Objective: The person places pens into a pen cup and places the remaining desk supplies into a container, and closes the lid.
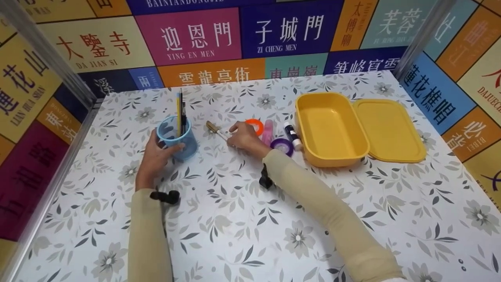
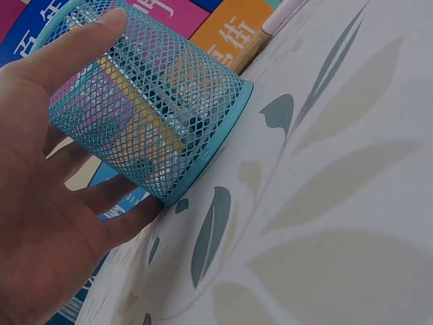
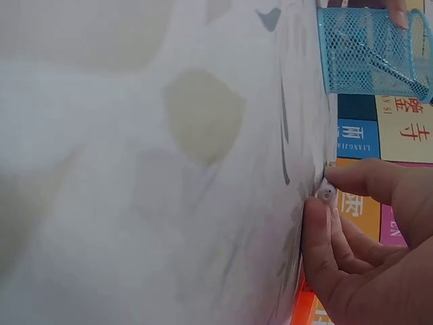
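A light-blue mesh pen cup [image 1: 187, 148] stands upright on the floral tabletop, holding a yellow pencil [image 1: 179, 117] and dark pens. My left hand [image 1: 152, 158] grips the cup from its left side, thumb over the near rim and fingers around the far wall, as the left wrist view shows on the mesh [image 2: 149, 101]. To the right of the cup, a marker with a white barrel and gold-brown cap [image 1: 212, 126] lies on the table. My right hand [image 1: 246, 137] pinches its white end [image 3: 327, 193] between thumb and fingers, close to the table surface.
Beside my right hand lie an orange ring [image 1: 256, 126], a pink item [image 1: 267, 133], a purple tape roll [image 1: 288, 146] and a glue stick [image 1: 292, 136]. Further right is a yellow box [image 1: 336, 161], its lid [image 1: 391, 129] alongside. Printed panels [image 1: 195, 35] wall the table's back and sides.
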The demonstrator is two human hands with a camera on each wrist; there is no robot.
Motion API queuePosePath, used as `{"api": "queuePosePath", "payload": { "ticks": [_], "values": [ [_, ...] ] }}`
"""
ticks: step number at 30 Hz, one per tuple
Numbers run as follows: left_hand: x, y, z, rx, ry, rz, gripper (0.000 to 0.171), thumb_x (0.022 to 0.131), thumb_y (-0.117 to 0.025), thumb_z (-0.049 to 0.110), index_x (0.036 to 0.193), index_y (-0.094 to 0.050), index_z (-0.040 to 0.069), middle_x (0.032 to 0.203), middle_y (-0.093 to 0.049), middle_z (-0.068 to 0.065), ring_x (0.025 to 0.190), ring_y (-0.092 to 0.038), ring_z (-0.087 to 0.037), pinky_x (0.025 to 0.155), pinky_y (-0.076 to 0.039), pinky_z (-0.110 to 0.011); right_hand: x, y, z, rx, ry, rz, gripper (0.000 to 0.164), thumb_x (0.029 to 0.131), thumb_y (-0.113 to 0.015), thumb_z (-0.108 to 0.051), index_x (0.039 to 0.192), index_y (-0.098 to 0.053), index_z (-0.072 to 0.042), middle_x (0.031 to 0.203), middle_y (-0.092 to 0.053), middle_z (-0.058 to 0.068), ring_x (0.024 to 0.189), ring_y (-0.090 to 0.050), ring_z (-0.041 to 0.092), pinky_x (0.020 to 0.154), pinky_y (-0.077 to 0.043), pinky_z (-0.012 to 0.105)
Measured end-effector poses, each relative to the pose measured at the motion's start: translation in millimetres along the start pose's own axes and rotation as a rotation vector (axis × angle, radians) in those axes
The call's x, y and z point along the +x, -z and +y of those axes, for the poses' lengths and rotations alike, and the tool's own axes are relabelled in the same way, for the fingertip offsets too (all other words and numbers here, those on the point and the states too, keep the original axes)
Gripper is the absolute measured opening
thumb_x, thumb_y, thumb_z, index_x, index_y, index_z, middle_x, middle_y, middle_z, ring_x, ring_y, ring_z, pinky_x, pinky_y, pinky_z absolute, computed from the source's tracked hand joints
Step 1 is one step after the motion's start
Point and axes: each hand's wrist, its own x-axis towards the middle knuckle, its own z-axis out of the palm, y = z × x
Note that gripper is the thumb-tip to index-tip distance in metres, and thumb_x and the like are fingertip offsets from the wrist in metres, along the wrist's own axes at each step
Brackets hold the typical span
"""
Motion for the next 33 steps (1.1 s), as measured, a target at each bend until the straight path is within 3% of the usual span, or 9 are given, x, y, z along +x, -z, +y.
{"api": "queuePosePath", "payload": {
  "ticks": [5,9,16,26,33],
  "values": [
    [1.7,-0.1,-0.9,-0.001,0.018,0.001,0.103,0.079,-0.085,0.039,0.159,-0.021,0.032,0.166,-0.028,-0.001,0.155,-0.023,-0.029,0.123,-0.03,-0.054,0.2,2.6,-2.4,0.077,-0.054,-0.006,0.038,0.081,-0.075,-0.01,0.118,-0.068,-0.006,0.089,-0.067,0.004,0.067,-0.058,0.01,0.059,-0.049,0.019],
    [1.8,-0.2,-1.2,-0.001,0.018,0.004,0.102,0.079,-0.085,0.038,0.159,-0.021,0.031,0.165,-0.029,-0.001,0.154,-0.024,-0.03,0.123,-0.031,-0.054,-0.9,3.5,-4.1,0.161,-0.093,-0.024,0.032,0.083,-0.075,-0.012,0.115,-0.071,-0.008,0.076,-0.064,-0.002,0.063,-0.058,0.009,0.061,-0.054,0.021],
    [0.3,-1.2,-1.0,-0.008,-0.003,0.007,0.101,0.079,-0.085,0.037,0.158,-0.023,0.03,0.164,-0.03,-0.003,0.153,-0.026,-0.031,0.124,-0.029,-0.051,-2.1,4.7,-3.1,0.389,-0.126,-0.121,0.031,0.089,-0.069,-0.009,0.12,-0.071,-0.006,0.081,-0.065,0.0,0.067,-0.062,0.011,0.068,-0.057,0.025],
    [0.7,-1.8,1.2,0.016,0.047,0.012,0.102,0.079,-0.084,0.043,0.158,-0.021,0.034,0.165,-0.029,0.001,0.154,-0.025,-0.028,0.126,-0.026,-0.05,1.6,6.1,0.4,0.734,-0.127,-0.222,0.036,0.091,-0.062,0.003,0.127,-0.063,0.009,0.078,-0.061,0.004,0.065,-0.058,0.012,0.061,-0.053,0.019],
    [1.0,-1.9,1.8,0.016,0.055,0.006,0.103,0.078,-0.084,0.045,0.158,-0.02,0.036,0.166,-0.028,0.003,0.154,-0.024,-0.026,0.126,-0.025,-0.049,-1.1,5.4,2.1,0.719,-0.092,-0.269,0.036,0.092,-0.063,0.001,0.128,-0.063,0.006,0.082,-0.063,0.004,0.066,-0.055,0.013,0.058,-0.048,0.02]
  ]
}}
